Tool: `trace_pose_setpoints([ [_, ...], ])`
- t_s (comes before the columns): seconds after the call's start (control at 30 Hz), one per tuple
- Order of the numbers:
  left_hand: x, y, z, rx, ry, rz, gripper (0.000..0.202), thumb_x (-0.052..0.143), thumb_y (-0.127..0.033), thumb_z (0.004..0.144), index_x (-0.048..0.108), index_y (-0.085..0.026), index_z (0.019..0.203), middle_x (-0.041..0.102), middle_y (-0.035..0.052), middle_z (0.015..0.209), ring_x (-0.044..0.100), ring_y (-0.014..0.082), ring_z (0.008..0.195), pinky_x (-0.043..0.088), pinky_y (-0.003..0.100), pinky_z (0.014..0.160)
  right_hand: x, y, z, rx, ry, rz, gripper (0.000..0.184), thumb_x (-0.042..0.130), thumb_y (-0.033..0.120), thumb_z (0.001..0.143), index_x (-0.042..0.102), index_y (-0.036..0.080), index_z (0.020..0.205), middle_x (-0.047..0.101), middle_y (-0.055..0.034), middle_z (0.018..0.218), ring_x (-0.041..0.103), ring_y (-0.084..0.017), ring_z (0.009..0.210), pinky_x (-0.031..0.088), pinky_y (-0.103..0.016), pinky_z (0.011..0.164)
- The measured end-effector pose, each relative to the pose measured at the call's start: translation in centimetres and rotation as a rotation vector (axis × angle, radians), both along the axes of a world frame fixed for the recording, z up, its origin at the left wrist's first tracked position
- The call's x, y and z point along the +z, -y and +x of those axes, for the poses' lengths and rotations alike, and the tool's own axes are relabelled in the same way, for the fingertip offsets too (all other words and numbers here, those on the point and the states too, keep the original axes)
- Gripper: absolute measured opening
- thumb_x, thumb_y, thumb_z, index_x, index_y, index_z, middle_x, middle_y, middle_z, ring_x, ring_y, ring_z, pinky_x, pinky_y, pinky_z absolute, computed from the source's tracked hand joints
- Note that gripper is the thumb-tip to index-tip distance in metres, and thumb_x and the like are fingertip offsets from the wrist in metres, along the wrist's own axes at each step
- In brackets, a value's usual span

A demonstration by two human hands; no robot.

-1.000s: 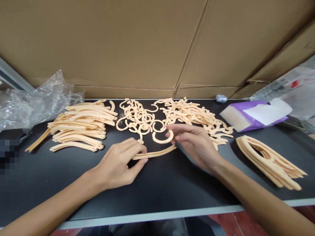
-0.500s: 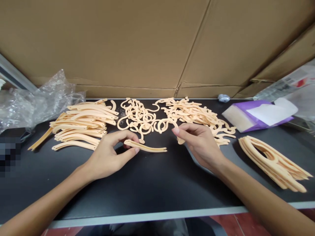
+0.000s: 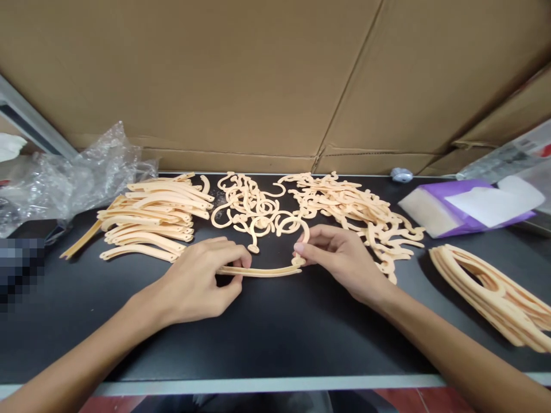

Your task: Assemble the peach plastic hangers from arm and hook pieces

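My left hand (image 3: 204, 279) is closed on one end of a long, slightly curved cream plastic hanger arm (image 3: 267, 272). The arm's free end points right, just above the black table. Between the thumb and fingers of my right hand (image 3: 338, 258) is a curved cream hanger hook (image 3: 306, 235). The hook's lower end meets the free end of the arm; whether they are joined I cannot tell. Behind my hands lies a tangle of loose hooks (image 3: 253, 215). Left of it is a stack of hanger arms (image 3: 155, 212).
A heap of short cream pieces (image 3: 344, 201) lies at the back right. Stacked cream hangers (image 3: 486, 287) rest at the right. Behind them is a purple tissue pack (image 3: 477, 201). Crumpled clear plastic (image 3: 86, 178) sits at the left, cardboard (image 3: 236, 80) along the back.
My right hand has lowered the hook slightly left, onto the end of the hanger arm. My left hand has turned the arm, and the hook and arm now touch. The view has shifted slightly.
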State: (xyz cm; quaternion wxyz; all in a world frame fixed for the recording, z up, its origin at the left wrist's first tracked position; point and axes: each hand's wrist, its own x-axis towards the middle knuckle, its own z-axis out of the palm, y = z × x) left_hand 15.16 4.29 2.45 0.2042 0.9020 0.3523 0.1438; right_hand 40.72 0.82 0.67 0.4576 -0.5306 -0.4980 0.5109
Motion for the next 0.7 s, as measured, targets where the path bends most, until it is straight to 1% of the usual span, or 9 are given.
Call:
trace_pose_setpoints([
  [0.1, 0.1, 0.4, 0.4, 0.0, -0.101, 0.086, 0.01, 0.056, -0.015, 0.079, 0.062, -0.022, 0.083, 0.066, -0.0007, 0.084, 0.059, 0.0187, 0.078, 0.042, 0.033, 0.074, -0.2, 0.0, -0.1, 0.018, 0.017, 0.016, 0.031, 0.084, 0.042, 0.07, 0.068, 0.017, 0.077, 0.069, -0.0009, 0.072, 0.063, -0.013, 0.066, 0.052, -0.027, 0.068],
  [0.2, 0.2, 0.8, 1.6, -0.013, -0.192, 0.14, 0.004, 0.057, -0.021, 0.086, 0.061, -0.021, 0.085, 0.065, 0.0012, 0.088, 0.061, 0.0217, 0.083, 0.043, 0.037, 0.076, -0.3, 0.1, -0.3, 0.021, 0.03, 0.036, 0.031, 0.083, 0.043, 0.071, 0.067, 0.017, 0.077, 0.068, -0.0007, 0.071, 0.063, -0.013, 0.066, 0.051, -0.027, 0.067],
  [0.3, 0.2, 1.3, 3.4, -0.059, -0.239, 0.178, 0.008, 0.057, -0.028, 0.093, 0.062, -0.021, 0.095, 0.065, 0.0028, 0.093, 0.061, 0.0225, 0.086, 0.045, 0.037, 0.076, -0.4, 0.1, -0.3, 0.017, 0.029, 0.056, 0.03, 0.082, 0.042, 0.073, 0.066, 0.017, 0.078, 0.069, -0.0011, 0.072, 0.063, -0.014, 0.067, 0.051, -0.028, 0.068],
  [0.43, 0.0, 1.5, 5.1, -0.15, -0.27, 0.258, 0.016, 0.046, -0.024, 0.1, 0.062, -0.02, 0.098, 0.064, 0.0034, 0.092, 0.061, 0.021, 0.085, 0.045, 0.036, 0.076, -0.5, 0.0, -0.1, -0.012, 0.033, 0.092, 0.029, 0.081, 0.042, 0.073, 0.066, 0.018, 0.079, 0.068, -0.0005, 0.072, 0.062, -0.014, 0.067, 0.05, -0.027, 0.066],
  [0.5, -0.1, 1.5, 5.2, -0.167, -0.287, 0.292, 0.018, 0.046, -0.021, 0.1, 0.063, -0.02, 0.096, 0.064, 0.0032, 0.091, 0.06, 0.0207, 0.083, 0.045, 0.036, 0.074, -0.5, 0.0, 0.1, -0.042, 0.031, 0.11, 0.028, 0.08, 0.042, 0.074, 0.066, 0.018, 0.08, 0.069, -0.0011, 0.073, 0.063, -0.014, 0.068, 0.049, -0.027, 0.066],
  [0.6, -0.3, 1.5, 4.6, -0.149, -0.299, 0.366, 0.019, 0.048, -0.016, 0.098, 0.066, -0.02, 0.093, 0.064, 0.0035, 0.089, 0.059, 0.0214, 0.084, 0.044, 0.036, 0.072, -0.3, 0.1, 0.2, -0.079, 0.019, 0.117, 0.029, 0.08, 0.042, 0.074, 0.067, 0.018, 0.08, 0.071, -0.0022, 0.072, 0.064, -0.014, 0.067, 0.049, -0.027, 0.067],
  [0.7, -0.7, 1.6, 3.9, -0.141, -0.263, 0.456, 0.018, 0.049, -0.012, 0.095, 0.066, -0.019, 0.096, 0.064, 0.0039, 0.088, 0.058, 0.0224, 0.084, 0.043, 0.037, 0.072, 0.0, 0.2, 0.1, -0.066, -0.004, 0.076, 0.03, 0.083, 0.041, 0.071, 0.067, 0.019, 0.081, 0.072, -0.0018, 0.07, 0.065, -0.015, 0.065, 0.05, -0.027, 0.066],
])
